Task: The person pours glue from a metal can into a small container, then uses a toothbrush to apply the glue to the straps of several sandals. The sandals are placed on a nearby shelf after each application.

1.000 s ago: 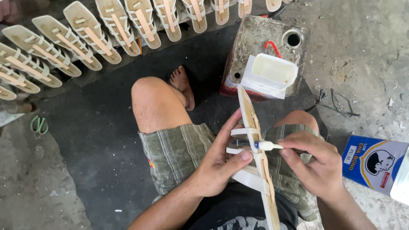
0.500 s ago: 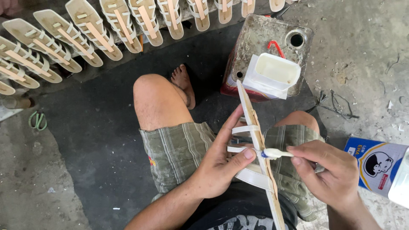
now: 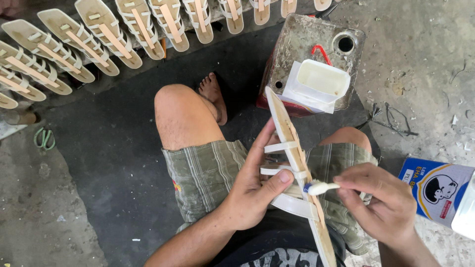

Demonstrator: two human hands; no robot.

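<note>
Sandal sole (image 3: 297, 163) — heel end cut off

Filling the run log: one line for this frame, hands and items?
left hand: holds strapped sandal sole on edge over lap | right hand: small brush tip on sole | white glue tub: on metal can

A single head-worn camera looked steeply down, close over the seated person's lap and hands, facing the concrete floor (image 3: 425, 59) ahead.
</note>
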